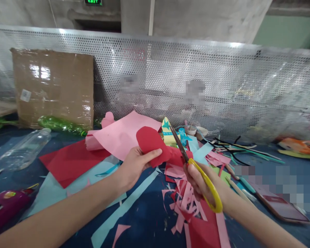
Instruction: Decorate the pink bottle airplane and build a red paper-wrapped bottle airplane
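My left hand (pixel 134 164) is closed on a piece of red paper (pixel 155 144) with a rounded top, thumb on its front. My right hand (pixel 200 181) grips yellow-handled scissors (pixel 196 168); their blades point up and to the left and meet the red paper's right edge. Both hands hover over a dark blue table (pixel 144 220) strewn with pink, red and light blue paper strips (pixel 183 199). A pink sheet (pixel 121 134) lies just behind the red piece.
A cardboard panel (pixel 54 86) leans on a perforated metal screen (pixel 196 75) at the back. A clear plastic bottle (pixel 23 150) and a green bottle (pixel 60 124) lie at left. A phone (pixel 281 206) rests at right, near straws (pixel 243 148). A red sheet (pixel 67 162) lies left of centre.
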A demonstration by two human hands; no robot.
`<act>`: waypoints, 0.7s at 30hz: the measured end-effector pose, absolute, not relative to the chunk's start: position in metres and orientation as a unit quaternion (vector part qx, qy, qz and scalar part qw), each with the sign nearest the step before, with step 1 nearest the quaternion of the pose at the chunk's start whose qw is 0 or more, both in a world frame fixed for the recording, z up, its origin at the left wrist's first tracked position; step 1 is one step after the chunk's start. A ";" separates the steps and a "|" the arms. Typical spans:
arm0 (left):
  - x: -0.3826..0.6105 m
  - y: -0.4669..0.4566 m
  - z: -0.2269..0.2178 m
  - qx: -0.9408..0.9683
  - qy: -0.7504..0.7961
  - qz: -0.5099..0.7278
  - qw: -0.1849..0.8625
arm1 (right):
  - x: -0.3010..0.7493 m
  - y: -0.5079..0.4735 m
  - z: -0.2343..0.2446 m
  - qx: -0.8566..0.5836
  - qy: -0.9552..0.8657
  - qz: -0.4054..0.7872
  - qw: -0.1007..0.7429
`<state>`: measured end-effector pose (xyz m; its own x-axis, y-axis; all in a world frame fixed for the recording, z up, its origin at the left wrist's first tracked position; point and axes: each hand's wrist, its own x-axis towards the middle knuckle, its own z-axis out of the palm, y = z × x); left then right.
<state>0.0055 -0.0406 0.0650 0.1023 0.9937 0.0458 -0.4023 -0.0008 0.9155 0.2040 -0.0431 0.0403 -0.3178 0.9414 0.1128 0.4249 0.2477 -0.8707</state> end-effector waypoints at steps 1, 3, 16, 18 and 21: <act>0.006 -0.041 0.064 0.427 0.358 0.557 0.616 | 0.204 -0.043 0.041 -0.469 -0.705 0.408 0.341; 0.008 -0.043 0.061 0.444 0.371 0.522 0.627 | 0.201 -0.044 0.044 -0.457 -0.694 0.426 0.357; 0.014 -0.050 0.050 0.471 0.460 0.412 0.630 | 0.198 -0.034 0.046 -0.396 -0.615 0.488 0.476; 0.014 -0.051 0.048 0.473 0.436 0.405 0.649 | 0.198 -0.034 0.049 -0.386 -0.611 0.510 0.467; 0.014 -0.051 0.048 0.476 0.409 0.408 0.663 | 0.199 -0.035 0.051 -0.408 -0.603 0.516 0.452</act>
